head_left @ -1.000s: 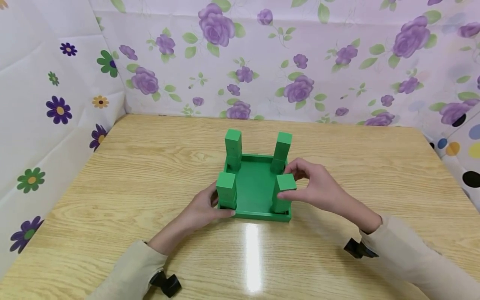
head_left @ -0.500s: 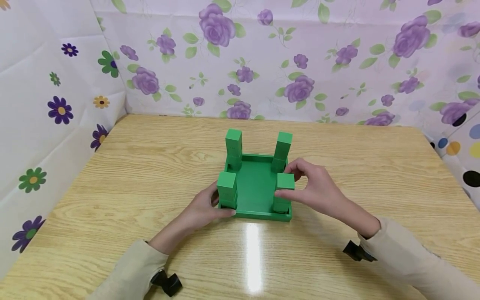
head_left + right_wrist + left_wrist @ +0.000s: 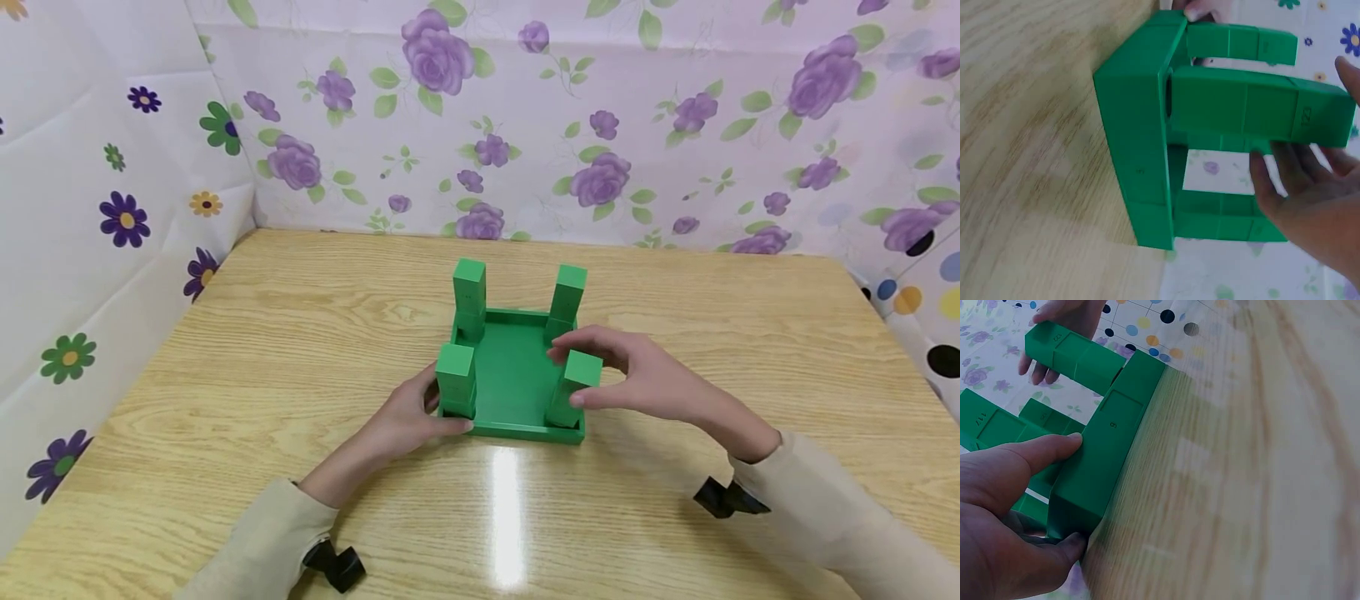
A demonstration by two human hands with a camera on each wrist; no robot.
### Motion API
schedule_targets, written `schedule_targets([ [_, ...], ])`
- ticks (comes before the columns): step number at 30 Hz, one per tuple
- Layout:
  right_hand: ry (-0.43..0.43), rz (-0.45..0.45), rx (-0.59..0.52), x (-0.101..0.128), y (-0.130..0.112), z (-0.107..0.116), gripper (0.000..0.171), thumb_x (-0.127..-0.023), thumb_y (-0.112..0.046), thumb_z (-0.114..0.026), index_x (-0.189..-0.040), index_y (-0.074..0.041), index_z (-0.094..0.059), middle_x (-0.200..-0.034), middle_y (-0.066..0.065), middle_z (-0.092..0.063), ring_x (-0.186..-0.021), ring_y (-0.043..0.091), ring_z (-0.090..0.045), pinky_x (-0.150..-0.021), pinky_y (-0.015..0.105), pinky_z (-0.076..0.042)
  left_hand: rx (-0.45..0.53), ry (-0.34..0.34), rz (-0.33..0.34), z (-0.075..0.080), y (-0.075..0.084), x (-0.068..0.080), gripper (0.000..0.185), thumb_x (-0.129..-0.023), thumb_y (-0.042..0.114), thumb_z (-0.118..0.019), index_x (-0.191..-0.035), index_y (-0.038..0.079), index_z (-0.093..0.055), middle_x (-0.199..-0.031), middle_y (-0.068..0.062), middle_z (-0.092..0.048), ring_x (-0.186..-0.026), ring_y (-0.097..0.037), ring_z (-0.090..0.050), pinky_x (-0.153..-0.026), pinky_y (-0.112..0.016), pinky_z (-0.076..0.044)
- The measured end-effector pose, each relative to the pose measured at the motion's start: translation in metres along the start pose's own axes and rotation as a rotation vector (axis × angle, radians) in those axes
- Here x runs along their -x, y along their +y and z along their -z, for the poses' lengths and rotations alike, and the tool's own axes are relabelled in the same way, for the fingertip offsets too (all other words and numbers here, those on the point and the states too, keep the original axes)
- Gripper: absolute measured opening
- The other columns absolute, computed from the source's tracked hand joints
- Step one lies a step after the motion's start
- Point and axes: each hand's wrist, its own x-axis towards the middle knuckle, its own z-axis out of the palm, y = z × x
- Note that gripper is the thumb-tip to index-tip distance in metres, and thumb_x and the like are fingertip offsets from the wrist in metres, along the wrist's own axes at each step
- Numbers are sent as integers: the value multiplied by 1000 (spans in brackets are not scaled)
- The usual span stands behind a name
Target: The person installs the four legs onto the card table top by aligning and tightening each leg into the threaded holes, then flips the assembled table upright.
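A green base (image 3: pixel 510 375) lies on the wooden table with four green legs standing up from its corners. My left hand (image 3: pixel 405 421) grips the base's near left corner, thumb on the front edge, beside the near left leg (image 3: pixel 456 379). My right hand (image 3: pixel 652 379) pinches the top of the near right leg (image 3: pixel 573 383) between fingers and thumb; that leg leans slightly right. In the left wrist view my left hand (image 3: pixel 997 506) clasps the base (image 3: pixel 1110 456). The right wrist view shows the held leg (image 3: pixel 1254 112) jutting from the base (image 3: pixel 1141 144).
The two far legs (image 3: pixel 468 296) (image 3: pixel 567 300) stand upright at the back corners. Floral sheets (image 3: pixel 525 125) wall the wooden table (image 3: pixel 300 333) at the back and both sides. Bare tabletop lies all around the base.
My right hand has shifted slightly right, its fingers now reaching over the near right leg's top, and that leg has tipped a little rightward. The left hand has stayed put.
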Motion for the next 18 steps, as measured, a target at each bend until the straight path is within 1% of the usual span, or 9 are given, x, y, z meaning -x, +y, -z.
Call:
schedule_targets([
  [4, -70, 56, -102, -1, 7, 8, 53, -85, -7, -74, -135, -9, -55, -128, 4, -59, -121, 18, -52, -103, 31, -40, -3, 1, 3, 0, 0, 0, 87, -78, 3, -79, -150, 9, -32, -143, -11, -45, -133, -29, -40, -108, -45, -32],
  [7, -128, 90, -159, -1, 11, 12, 57, -86, -1, -71, -138, -7, -51, -133, 7, -56, -124, 20, -50, -103, 29, -39, -4, 2, 7, 0, -1, 0, 87, -78, 3, -79, -151, 9, -32, -143, -12, -45, -133, -30, -40, -109, -46, -32],
  [12, -190, 103, -190, -2, 14, 15, 67, -85, 3, -70, -145, -8, -44, -139, 9, -51, -129, 20, -45, -103, 26, -38, 5, 3, 9, 0, -1, 0, 87, -78, 3, -79, -151, 10, -32, -143, -12, -44, -134, -30, -39, -109, -46, -31],
  [15, -201, 107, -194, -2, 16, 16, 65, -86, 1, -70, -145, -8, -44, -138, 9, -53, -130, 20, -45, -104, 27, -37, 8, 3, 8, 0, -1, 0, 87, -78, 3, -79, -151, 9, -32, -144, -12, -44, -134, -30, -39, -109, -46, -30],
  [18, -202, 112, -214, -2, 18, 16, 60, -87, 1, -69, -143, -4, -46, -134, 10, -56, -129, 20, -45, -105, 28, -37, 8, 3, 8, 0, -1, -1, 87, -78, 2, -79, -150, 9, -32, -143, -12, -44, -134, -30, -38, -109, -46, -30],
])
